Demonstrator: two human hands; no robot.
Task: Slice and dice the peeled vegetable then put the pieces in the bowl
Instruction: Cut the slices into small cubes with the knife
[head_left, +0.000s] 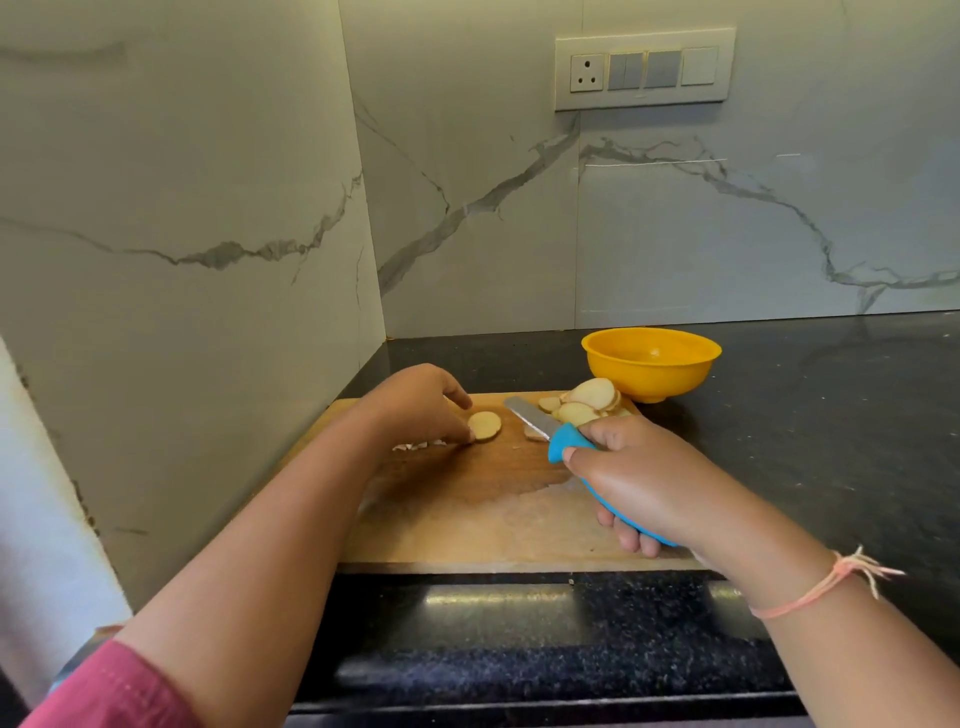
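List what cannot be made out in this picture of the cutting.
Head view:
- Bowl floor: partly hidden by its near wall.
- Knife handle: mostly covered by right hand.
- Pale bits beside left hand, which pinches a slice: too small.
- Piece under blade: partly hidden.

There is just the one view, worn on the person's head, looking forward and down onto the counter (810, 426) from close above. It faces the corner where two marble walls (675, 218) meet, its wide angle taking in both
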